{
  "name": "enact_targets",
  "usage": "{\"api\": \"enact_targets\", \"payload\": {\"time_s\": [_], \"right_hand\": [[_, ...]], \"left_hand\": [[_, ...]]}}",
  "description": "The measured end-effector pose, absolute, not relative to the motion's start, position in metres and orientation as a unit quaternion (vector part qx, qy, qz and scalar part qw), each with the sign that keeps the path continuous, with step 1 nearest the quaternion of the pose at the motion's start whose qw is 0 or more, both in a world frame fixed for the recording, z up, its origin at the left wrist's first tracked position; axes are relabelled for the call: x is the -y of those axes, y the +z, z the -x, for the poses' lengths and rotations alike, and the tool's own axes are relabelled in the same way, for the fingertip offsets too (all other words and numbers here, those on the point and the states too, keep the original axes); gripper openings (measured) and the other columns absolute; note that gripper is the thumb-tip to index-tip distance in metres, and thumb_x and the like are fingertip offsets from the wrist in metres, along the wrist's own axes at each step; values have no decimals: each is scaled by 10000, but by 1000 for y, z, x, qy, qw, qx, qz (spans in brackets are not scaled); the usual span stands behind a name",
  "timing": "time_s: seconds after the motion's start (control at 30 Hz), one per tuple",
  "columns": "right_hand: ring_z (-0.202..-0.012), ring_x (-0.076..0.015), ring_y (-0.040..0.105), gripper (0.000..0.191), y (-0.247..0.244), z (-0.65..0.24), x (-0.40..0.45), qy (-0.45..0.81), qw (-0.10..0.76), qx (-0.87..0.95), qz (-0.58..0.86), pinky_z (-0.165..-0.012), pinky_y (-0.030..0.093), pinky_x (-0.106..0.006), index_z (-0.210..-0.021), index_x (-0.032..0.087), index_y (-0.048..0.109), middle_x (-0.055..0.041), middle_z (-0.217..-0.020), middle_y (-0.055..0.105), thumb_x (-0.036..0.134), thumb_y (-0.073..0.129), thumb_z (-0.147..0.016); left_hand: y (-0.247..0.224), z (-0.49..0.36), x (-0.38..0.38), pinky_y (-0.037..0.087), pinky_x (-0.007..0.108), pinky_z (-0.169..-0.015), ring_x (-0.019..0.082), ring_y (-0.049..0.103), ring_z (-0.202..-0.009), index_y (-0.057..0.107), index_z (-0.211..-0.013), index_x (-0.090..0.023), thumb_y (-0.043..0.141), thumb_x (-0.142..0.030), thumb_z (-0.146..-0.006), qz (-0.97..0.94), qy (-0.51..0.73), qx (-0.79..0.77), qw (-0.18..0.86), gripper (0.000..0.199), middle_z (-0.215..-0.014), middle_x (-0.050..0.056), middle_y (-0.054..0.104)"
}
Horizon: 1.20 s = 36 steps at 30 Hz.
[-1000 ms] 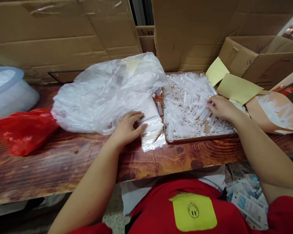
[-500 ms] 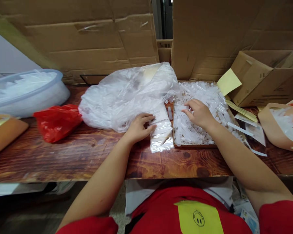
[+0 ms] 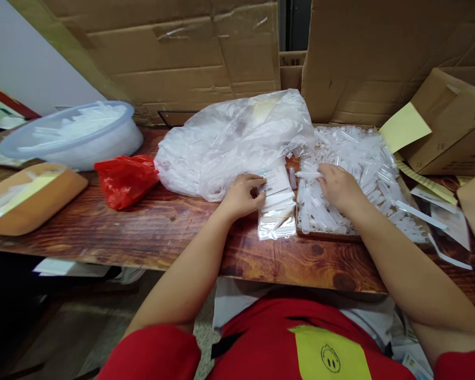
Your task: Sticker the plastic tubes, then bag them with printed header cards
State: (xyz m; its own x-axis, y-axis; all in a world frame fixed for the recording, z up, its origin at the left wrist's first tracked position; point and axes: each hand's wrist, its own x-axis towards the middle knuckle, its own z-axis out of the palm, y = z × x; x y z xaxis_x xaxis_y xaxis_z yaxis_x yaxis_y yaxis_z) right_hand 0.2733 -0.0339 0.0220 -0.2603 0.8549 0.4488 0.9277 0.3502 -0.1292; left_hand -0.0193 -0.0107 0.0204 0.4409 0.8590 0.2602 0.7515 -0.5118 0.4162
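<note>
My right hand (image 3: pixel 340 187) is closed, its fingertips pinching one end of a translucent plastic tube (image 3: pixel 307 174) that points left. It is above a shallow cardboard tray (image 3: pixel 328 237) filled with many similar tubes (image 3: pixel 352 153). My left hand (image 3: pixel 244 196) rests with thumb and fingers apart at the left edge of a stack of clear zip bags (image 3: pixel 277 224). A printed white label or card (image 3: pixel 275 181) shows in the top bag. Between the stack and the tray, a small tube (image 3: pixel 292 178) lies on the wooden table (image 3: pixel 174 232).
A large clear plastic bag (image 3: pixel 229 142) lies behind my left hand. Further left are a red plastic bag (image 3: pixel 126 182), a blue-rimmed tub (image 3: pixel 130 111) and an orange container (image 3: pixel 59 195). Cardboard (image 3: pixel 182 58) stands along the back, with a box (image 3: pixel 451 126) at right.
The view has turned left. My right hand has shifted slightly, and a tube now sticks out plainly from its fingertips. My left hand stays by the zip bags.
</note>
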Motion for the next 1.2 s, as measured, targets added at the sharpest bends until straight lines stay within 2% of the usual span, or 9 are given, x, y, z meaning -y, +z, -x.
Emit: {"api": "enact_targets", "payload": {"time_s": [0.23, 0.43, 0.57, 0.73, 0.9, 0.97, 1.03, 1.1, 1.2], "right_hand": [[-996, -341, 626, 217, 29, -286, 41, -100, 328, 786, 515, -931, 498, -524, -1103, 188, 644, -156, -1042, 719, 189, 482, -959], [-930, -276, 688, 194, 45, -266, 64, -76, 440, 793, 413, -828, 545, -444, -1149, 228, 674, -100, -1011, 751, 244, 573, -984], [-930, -245, 701, 254, 49, -242, 79, -34, 448, 827, 337, -844, 549, -431, -1229, 257, 659, -82, -1046, 761, 212, 567, -997], [-954, -254, 671, 338, 44, -233, 84, -54, 443, 843, 301, -855, 540, -452, -1306, 265, 647, -100, -1085, 747, 176, 521, -1005], [-949, -260, 646, 411, 46, -237, 84, -77, 429, 846, 307, -844, 531, -456, -1383, 297, 605, -100, -1079, 733, 161, 514, -1005], [-944, -265, 632, 429, 47, -237, 86, -102, 427, 844, 307, -837, 531, -455, -1402, 279, 585, -110, -1070, 725, 145, 502, -1003], [-952, -277, 618, 463, 49, -236, 88, -141, 418, 843, 309, -836, 534, -466, -1434, 252, 555, -132, -1083, 717, 118, 476, -998], [-960, -293, 606, 500, 50, -234, 92, -181, 397, 841, 320, -840, 536, -486, -1471, 230, 520, -154, -1104, 707, 95, 436, -997], [-963, -318, 594, 507, 49, -225, 97, -203, 364, 837, 354, -851, 541, -527, -1485, 191, 518, -181, -1105, 694, 97, 396, -1001]], "left_hand": [[23, 16, 15, 458, 511, -1150, 338, 605, -1256, 727, -1266, -150, 642, -468, -823, -855, 211, -462, 104, 552, -1323, 144, 691], [27, 9, 20, 479, 495, -1122, 332, 636, -1173, 759, -1194, -112, 639, -266, -763, -866, 204, -447, 91, 473, -1230, 158, 727], [24, 4, 22, 501, 473, -1096, 295, 635, -1160, 775, -1163, -155, 574, -171, -784, -845, 231, -472, 96, 429, -1178, 117, 738], [25, 1, 27, 497, 413, -1100, 258, 561, -1254, 791, -1175, -193, 569, -190, -844, -766, 327, -525, 172, 399, -1266, 122, 583], [33, -2, 34, 482, 380, -1106, 205, 564, -1168, 769, -1229, -248, 543, -214, -887, -716, 363, -532, 268, 411, -1112, 68, 540], [33, -5, 36, 528, 359, -1019, 193, 580, -1108, 778, -1186, -238, 531, -195, -869, -703, 392, -513, 298, 405, -1098, 60, 552], [34, -10, 40, 568, 305, -750, 156, 600, -886, 755, -1147, -214, 510, -202, -861, -662, 424, -500, 363, 377, -1076, 58, 569], [34, -16, 45, 445, 232, -496, 92, 503, -630, 679, -1138, -210, 499, -210, -849, -597, 451, -489, 448, 341, -1064, 50, 591], [37, -27, 56, 303, 176, -392, 45, 411, -528, 525, -1136, -247, 525, -179, -783, -537, 484, -453, 521, 359, -1154, 43, 613]]}}
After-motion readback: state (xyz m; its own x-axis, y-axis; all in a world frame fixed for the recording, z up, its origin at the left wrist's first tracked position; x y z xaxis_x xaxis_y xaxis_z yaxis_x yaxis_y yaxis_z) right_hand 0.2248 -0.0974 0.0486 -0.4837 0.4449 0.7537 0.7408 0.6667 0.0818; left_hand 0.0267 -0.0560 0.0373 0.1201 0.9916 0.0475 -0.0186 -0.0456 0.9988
